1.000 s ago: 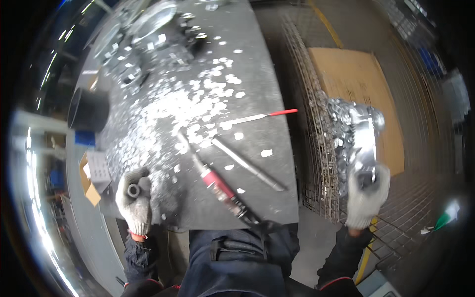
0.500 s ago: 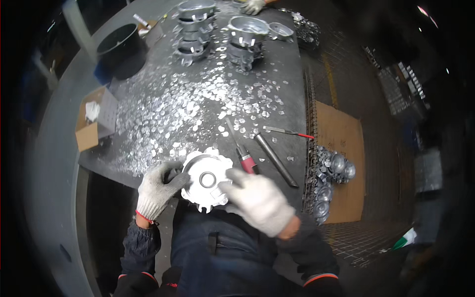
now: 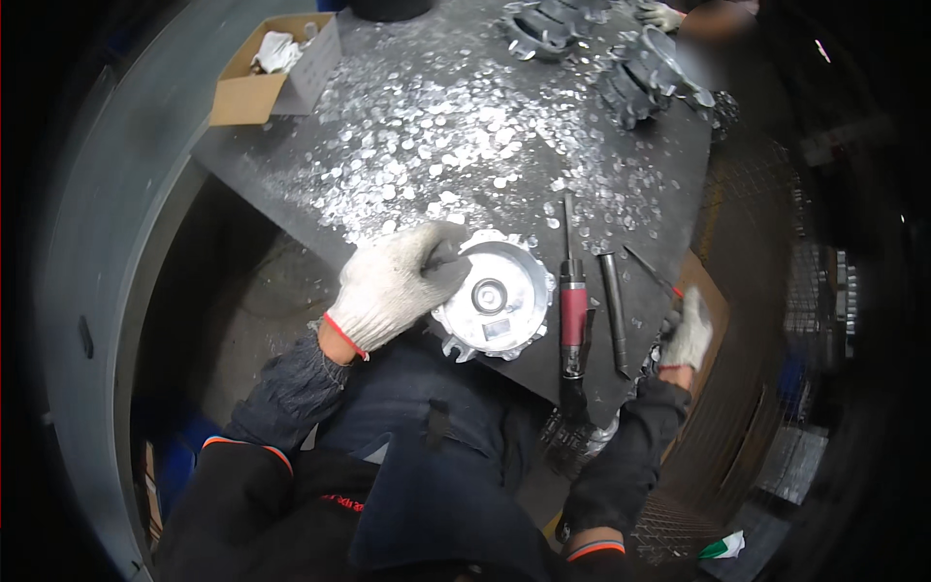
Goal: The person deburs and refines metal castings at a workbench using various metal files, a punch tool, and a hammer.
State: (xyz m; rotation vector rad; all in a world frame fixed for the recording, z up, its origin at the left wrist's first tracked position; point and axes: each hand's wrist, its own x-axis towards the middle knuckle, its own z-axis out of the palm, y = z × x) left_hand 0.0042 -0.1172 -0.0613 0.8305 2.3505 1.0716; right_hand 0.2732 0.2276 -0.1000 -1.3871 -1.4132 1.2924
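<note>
A round silver metal housing [image 3: 524, 308] with a lugged rim and a raised central ring sits at the table's near edge. My gloved left hand [image 3: 393, 281] grips its left rim, thumb and fingers closed over the edge. Away to the right, my gloved right hand [image 3: 687, 338] is beside the red handle end of a thin file [image 3: 652, 270], fingers extended; whether they touch the handle is unclear. Between housing and file lie a red-bodied power tool [image 3: 573, 315] with a long bit and a dark metal bar [image 3: 614, 315].
Shiny metal discs [image 3: 436, 145] litter the dark table. A cardboard box [image 3: 291, 73] with white cloth stands far left, near a black bucket [image 3: 390, 8]. Stacked housings [image 3: 635, 82] stand at the back. Another person's gloved hand [image 3: 659, 16] shows beyond them.
My right hand has left the housing and moved right to the file's handle. My left hand still holds the housing, whose face has turned. The whole view has shifted and rotated.
</note>
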